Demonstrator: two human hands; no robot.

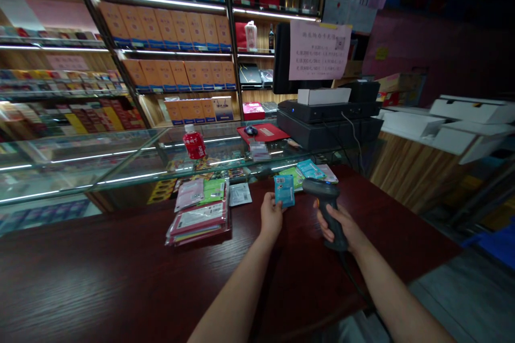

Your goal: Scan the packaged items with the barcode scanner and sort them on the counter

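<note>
My left hand pinches the edge of a small blue packet, held up above the dark red-brown table. Around the handle of a black barcode scanner wraps my right hand; the scanner's head points left, toward the packet. Behind them lie more packets, one blue and one green. To the left rests a pile of flat plastic-wrapped packs, with a pink packet and a green packet on top. A pale packet lies beside the pile.
A glass counter runs behind the table, bearing a red bottle and a mouse on a red mat. A monitor with a paper sign and a black cash drawer stand at the right. The scanner's cord hangs below my right hand.
</note>
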